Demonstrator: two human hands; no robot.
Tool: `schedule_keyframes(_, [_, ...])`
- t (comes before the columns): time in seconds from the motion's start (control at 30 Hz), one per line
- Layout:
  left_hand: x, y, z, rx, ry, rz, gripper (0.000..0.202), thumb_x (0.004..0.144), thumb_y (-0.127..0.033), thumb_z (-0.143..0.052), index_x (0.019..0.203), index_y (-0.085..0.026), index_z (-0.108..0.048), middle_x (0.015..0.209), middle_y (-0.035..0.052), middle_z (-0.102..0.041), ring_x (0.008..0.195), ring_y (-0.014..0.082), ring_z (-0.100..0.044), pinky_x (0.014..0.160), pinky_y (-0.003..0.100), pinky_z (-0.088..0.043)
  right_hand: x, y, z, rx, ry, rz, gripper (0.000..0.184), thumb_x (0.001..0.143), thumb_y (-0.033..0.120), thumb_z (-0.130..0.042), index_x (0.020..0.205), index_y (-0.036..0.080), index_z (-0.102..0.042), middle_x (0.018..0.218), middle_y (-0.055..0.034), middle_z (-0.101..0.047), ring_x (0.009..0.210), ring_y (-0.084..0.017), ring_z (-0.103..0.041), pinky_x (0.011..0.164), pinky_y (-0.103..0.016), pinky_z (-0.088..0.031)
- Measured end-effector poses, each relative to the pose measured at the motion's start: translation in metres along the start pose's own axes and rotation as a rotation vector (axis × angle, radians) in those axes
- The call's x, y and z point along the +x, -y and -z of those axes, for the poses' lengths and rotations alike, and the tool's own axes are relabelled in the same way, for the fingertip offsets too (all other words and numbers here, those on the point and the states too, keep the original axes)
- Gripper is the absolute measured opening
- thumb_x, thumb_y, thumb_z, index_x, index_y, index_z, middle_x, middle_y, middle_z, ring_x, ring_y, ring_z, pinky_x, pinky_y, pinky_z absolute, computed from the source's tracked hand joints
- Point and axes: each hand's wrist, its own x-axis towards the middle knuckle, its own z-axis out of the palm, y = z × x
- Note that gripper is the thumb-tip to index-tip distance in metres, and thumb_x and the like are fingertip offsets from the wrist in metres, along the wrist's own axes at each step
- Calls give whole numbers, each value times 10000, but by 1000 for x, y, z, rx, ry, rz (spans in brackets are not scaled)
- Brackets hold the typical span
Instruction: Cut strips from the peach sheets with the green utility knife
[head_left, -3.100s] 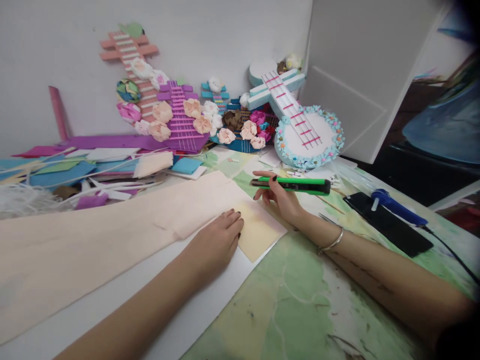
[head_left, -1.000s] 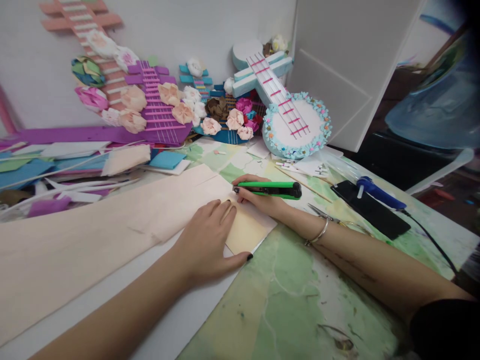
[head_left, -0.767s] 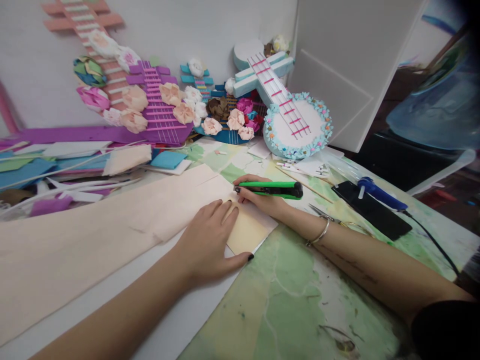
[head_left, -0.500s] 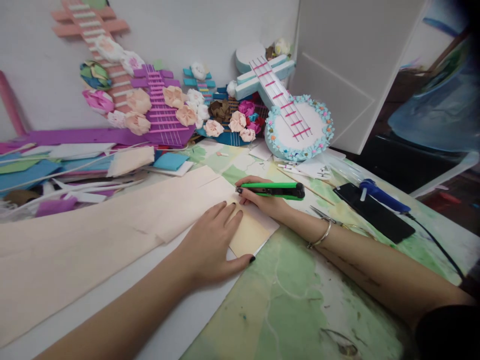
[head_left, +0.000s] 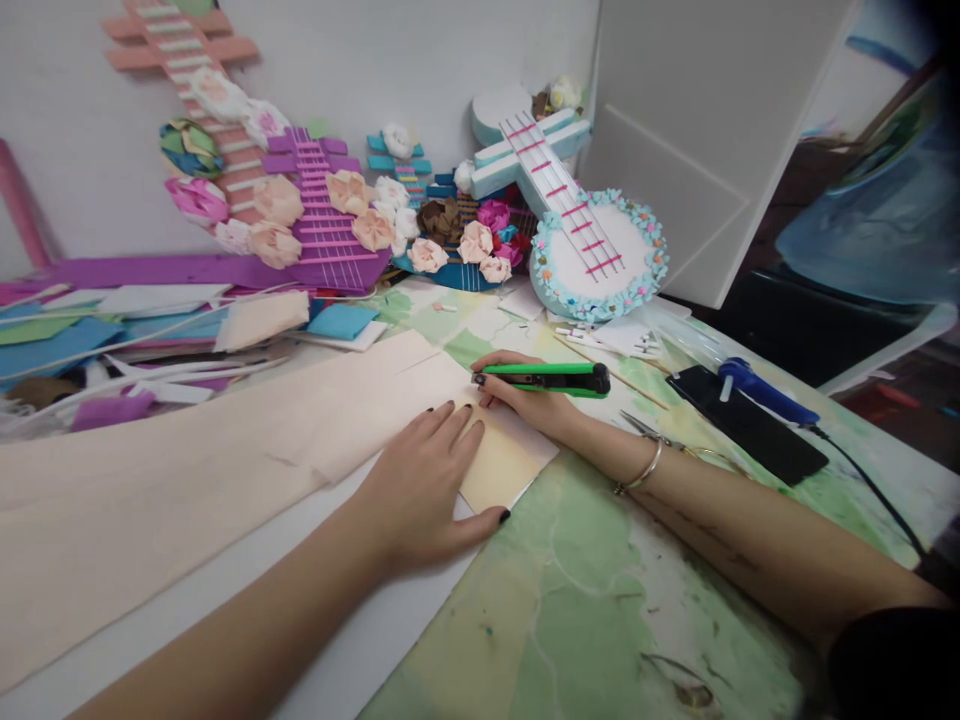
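Observation:
My left hand [head_left: 424, 490] lies flat with fingers spread, pressing on a small pale yellow card [head_left: 502, 460] and the sheets around it. My right hand [head_left: 517, 392] grips a green and black utility knife [head_left: 559, 379], its tip end low over the card's far edge. The blade is hidden by my fingers. Beneath the hands a long cream paper sheet [head_left: 225, 470] stretches to the left, on top of a white board [head_left: 360, 640]. The yellow card sits at the right end of these sheets, near my fingertips.
Scissors [head_left: 649, 430] lie partly under my right forearm. Further right are a black phone-like slab [head_left: 746, 425] and a blue glue gun [head_left: 769, 390] with a cord. Decorated paper instruments, including a light blue one [head_left: 577, 240], line the wall. Coloured paper scraps [head_left: 112, 320] pile at the left.
Almost nothing differs. Both hands and the utility knife stay in nearly the same place.

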Motion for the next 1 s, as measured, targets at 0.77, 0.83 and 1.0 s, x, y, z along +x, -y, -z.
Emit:
schedule_keyframes(0.77, [-11, -40, 7, -3, -442, -621, 181, 891, -151, -542, 770, -113, -671, 790, 136, -695, 920, 268, -662, 764, 394, -578, -2, 6, 0, 10, 6, -17, 300, 834, 410, -654, 994, 158, -663, 681, -24, -665, 620, -120, -613, 638, -256, -554])
schedule_keyframes(0.83, [-6, -23, 4, -15, -508, -483, 181, 893, -120, -515, 899, -56, -684, 859, 162, -705, 975, 286, -658, 854, 432, -565, -2, 5, 0, 16, -1, -14, 297, 833, 403, -658, 1005, 161, -658, 684, -20, -667, 621, -120, -618, 640, -255, -553])
schedule_keyframes(1.0, [-2, 23, -6, -44, -405, -208, 322, 905, -50, -433, 1153, -61, -637, 1109, 167, -699, 1149, 312, -589, 947, 495, -523, -2, 3, -1, 39, 7, 15, 272, 830, 375, -667, 998, 162, -647, 681, -10, -666, 630, -116, -628, 643, -244, -555])
